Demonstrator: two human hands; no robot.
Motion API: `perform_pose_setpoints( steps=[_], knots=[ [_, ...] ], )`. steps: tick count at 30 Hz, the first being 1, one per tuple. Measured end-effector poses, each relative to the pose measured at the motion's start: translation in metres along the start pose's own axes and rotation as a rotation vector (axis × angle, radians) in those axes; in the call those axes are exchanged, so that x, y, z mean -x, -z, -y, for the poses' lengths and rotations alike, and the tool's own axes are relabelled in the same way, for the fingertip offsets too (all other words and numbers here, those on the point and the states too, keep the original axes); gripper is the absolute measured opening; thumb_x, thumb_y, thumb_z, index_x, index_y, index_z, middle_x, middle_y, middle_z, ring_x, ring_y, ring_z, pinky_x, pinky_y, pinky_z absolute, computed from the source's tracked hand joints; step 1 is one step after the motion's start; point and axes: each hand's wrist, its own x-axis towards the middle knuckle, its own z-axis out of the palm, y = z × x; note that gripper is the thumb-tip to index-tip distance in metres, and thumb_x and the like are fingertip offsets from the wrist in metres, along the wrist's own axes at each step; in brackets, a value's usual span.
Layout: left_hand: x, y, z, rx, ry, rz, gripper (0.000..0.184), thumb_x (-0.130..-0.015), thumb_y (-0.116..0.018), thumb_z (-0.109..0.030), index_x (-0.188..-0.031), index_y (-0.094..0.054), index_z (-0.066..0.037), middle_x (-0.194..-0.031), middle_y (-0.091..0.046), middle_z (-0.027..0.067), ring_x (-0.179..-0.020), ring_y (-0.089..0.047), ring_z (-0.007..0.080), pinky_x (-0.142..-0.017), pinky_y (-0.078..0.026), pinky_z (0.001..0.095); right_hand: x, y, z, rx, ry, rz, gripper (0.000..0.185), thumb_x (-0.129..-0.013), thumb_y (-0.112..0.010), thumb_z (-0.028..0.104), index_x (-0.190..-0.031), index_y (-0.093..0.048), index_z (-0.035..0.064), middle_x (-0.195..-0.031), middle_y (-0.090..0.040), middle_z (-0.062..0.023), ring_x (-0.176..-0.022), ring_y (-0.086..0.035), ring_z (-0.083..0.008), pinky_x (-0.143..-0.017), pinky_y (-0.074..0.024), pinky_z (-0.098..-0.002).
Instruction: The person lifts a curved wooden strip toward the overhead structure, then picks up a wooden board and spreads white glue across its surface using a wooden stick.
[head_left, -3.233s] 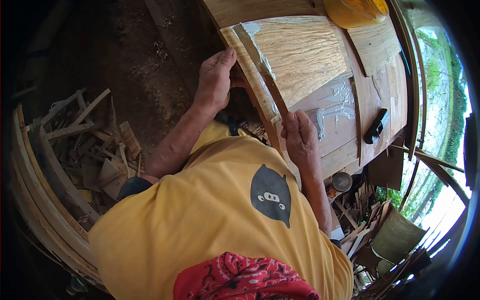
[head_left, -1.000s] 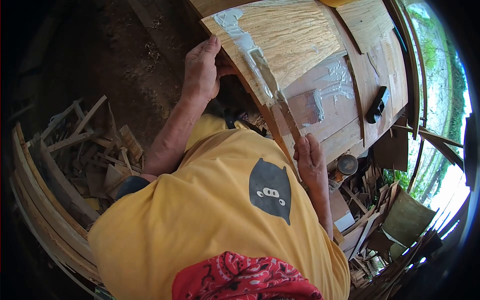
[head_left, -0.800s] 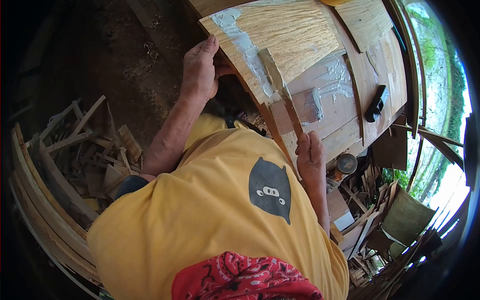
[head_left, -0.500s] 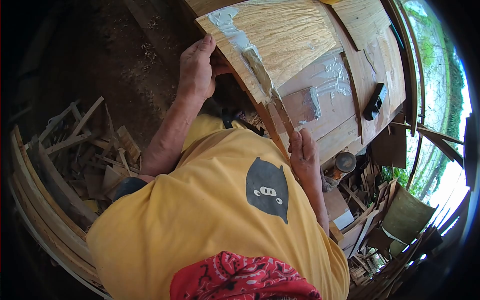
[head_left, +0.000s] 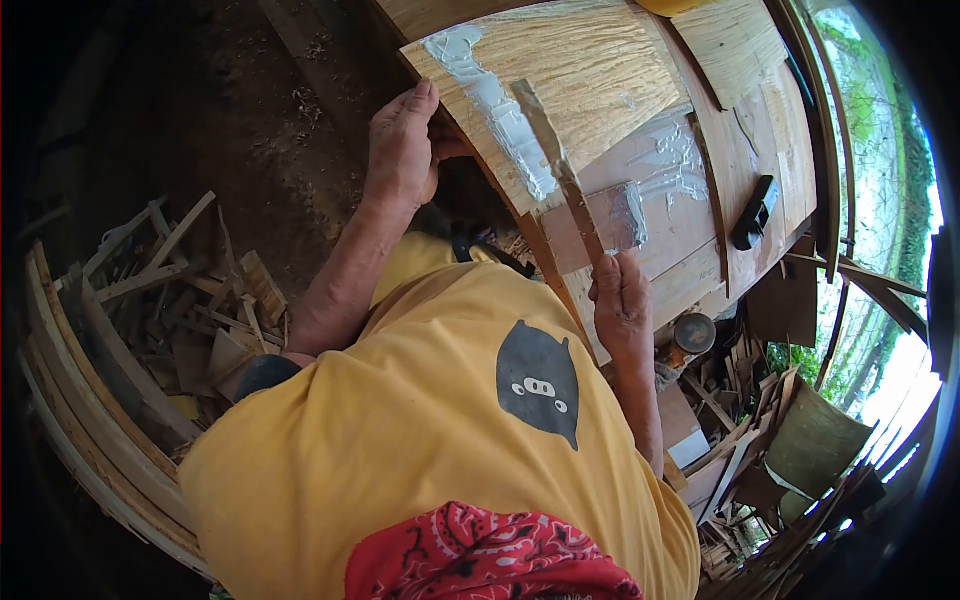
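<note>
My left hand pinches the left edge of a plywood sheet, thumb on top and fingers tucked underneath. White paste lies in a smeared band along that edge. My right hand is closed round the lower end of a thin wooden stick, whose broad upper part is coated with paste. The stick slants over the sheet, just right of the band; whether its tip touches the wood I cannot tell. More paste sits on a small flat piece on the bench.
A black hand plane rests on the boards at right. A round-topped object stands below the bench edge. Scrap wood is piled at left and lower right. Curved strips lie far left.
My right hand has moved slightly up and right, bringing the stick off the paste band. The band's lower end now shows as a smooth white layer. My left hand keeps its grip.
</note>
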Motion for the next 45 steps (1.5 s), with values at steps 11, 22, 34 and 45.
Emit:
perform_pose_setpoints(
  steps=[11, 22, 34, 45],
  knots=[
    [-0.001, -0.002, 0.002, 0.033, 0.012, -0.013, 0.038, -0.106, -0.049, -0.033, -0.110, -0.064, 0.001, -0.091, -0.069, 0.0095, -0.073, -0.069, 0.0146, -0.062, -0.064, 0.0313, -0.018, -0.012, 0.003, 0.082, 0.069, 0.044, 0.032, -0.107, -0.050, 0.023, -0.082, -0.050, 0.0023, -0.065, -0.054, -0.0087, -0.060, -0.054, -0.0192, -0.057, -0.0437, -0.0356],
    [0.002, -0.006, -0.004, 0.024, 0.025, -0.001, 0.038, -0.107, -0.047, -0.032, -0.113, -0.063, 0.002, -0.095, -0.070, 0.0101, -0.077, -0.071, 0.0158, -0.065, -0.064, 0.0326, -0.019, -0.019, 0.023, 0.006, 0.037, 0.033, 0.032, -0.108, -0.048, 0.026, -0.087, -0.051, 0.0021, -0.074, -0.054, -0.0092, -0.070, -0.051, -0.0191, -0.065, -0.0434, -0.0373],
    [0.000, -0.005, -0.003, 0.046, 0.022, -0.003, 0.037, -0.107, -0.048, -0.031, -0.114, -0.064, 0.001, -0.095, -0.071, 0.0091, -0.077, -0.072, 0.0151, -0.064, -0.064, 0.0313, -0.011, -0.030, 0.045, 0.094, 0.007, -0.076, 0.019, -0.097, -0.067, 0.016, -0.097, -0.053, 0.0024, -0.082, -0.058, -0.0155, -0.075, -0.058, -0.0326, -0.070, -0.0469, -0.0428],
    [-0.003, -0.002, -0.001, 0.048, 0.022, 0.013, 0.037, -0.107, -0.048, -0.032, -0.114, -0.064, 0.001, -0.095, -0.071, 0.0096, -0.077, -0.072, 0.0153, -0.064, -0.064, 0.0315, -0.006, -0.009, 0.012, 0.106, 0.002, -0.200, 0.022, -0.095, -0.069, 0.016, -0.092, -0.054, 0.0011, -0.077, -0.057, -0.0113, -0.069, -0.054, -0.0226, -0.065, -0.0453, -0.0373]
  ],
)
